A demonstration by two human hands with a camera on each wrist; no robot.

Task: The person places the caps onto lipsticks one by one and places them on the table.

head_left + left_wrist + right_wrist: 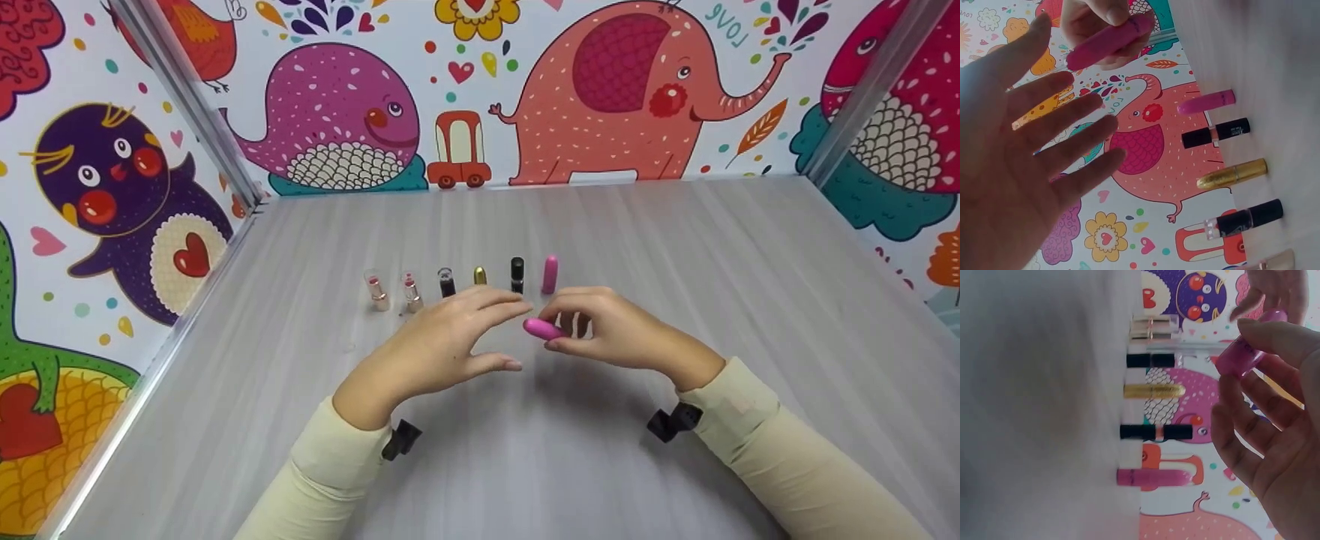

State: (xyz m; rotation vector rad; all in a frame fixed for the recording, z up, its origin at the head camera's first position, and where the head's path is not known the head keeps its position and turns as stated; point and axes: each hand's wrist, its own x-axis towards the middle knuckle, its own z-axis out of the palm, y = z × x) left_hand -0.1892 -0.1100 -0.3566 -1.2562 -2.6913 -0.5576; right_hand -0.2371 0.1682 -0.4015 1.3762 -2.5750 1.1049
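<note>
Between thumb and fingers my right hand (611, 326) pinches a bright pink lipstick (544, 328), its rounded end pointing left. Facing it is my left hand (442, 341), fingers spread and straight, holding nothing. In the left wrist view the pink lipstick (1107, 44) is raised above the table, past the left thumb. Behind the hands a row of lipsticks stands upright. From the right come a pink lipstick (550, 274), a black one (517, 275), a gold one (480, 276) partly hidden by the left hand, and a black one with a clear top (446, 282).
Two rose-gold lipsticks with clear caps, the left one (377, 291) and its neighbour (412, 292), end the row. All stand on a grey wood-grain table (480, 480). Printed cartoon panels (480, 90) wall in the back and sides, with a metal corner post (202, 105) at left.
</note>
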